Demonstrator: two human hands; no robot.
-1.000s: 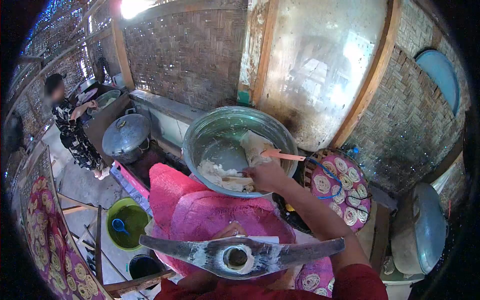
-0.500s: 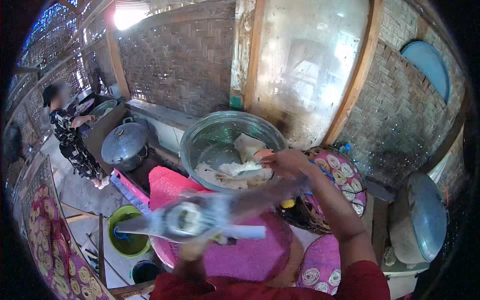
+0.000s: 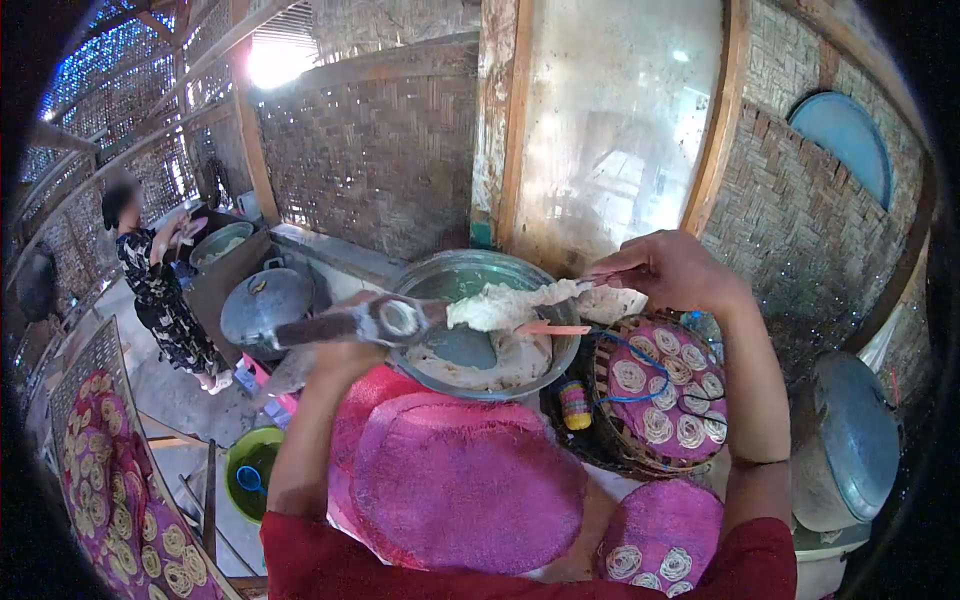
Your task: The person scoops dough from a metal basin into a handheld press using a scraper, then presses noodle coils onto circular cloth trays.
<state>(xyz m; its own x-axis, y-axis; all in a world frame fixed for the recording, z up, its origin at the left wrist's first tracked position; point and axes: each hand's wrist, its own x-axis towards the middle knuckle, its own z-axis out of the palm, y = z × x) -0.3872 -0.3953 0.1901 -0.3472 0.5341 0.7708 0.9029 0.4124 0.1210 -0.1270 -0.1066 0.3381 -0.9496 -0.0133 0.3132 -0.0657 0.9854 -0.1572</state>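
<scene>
Dough (image 3: 500, 308) up over basin (image 3: 465, 348), btwn hands. L hand (image 3: 345, 350) gripping holed wooden tool (image 3: 400, 318). R hand (image 3: 675, 272) pinched closed at dough's far end; item in fingers, can't tell. Step prob. bringing dough to tool; next move calls for lining up w/ hole.

Background items, left to right:
- One person (image 3: 160, 285) in black-and-white patterned clothing, standing at a counter beside a round greenish basin (image 3: 222, 243) with pale contents.
- One large round metal pot (image 3: 266, 310), lidded.
- One lime-green round tub (image 3: 237, 468), with a blue dipper (image 3: 250, 479) inside.
- Brown woven bamboo wall panel (image 3: 370, 150), bright light above.
- Pale, shiny, stained upright panel (image 3: 610, 130), wood-framed.
- One blue-grey round tray (image 3: 845, 148), upright, partly behind woven matting (image 3: 800, 215).
- One big lidded metal pot (image 3: 855, 440), far right.
</scene>
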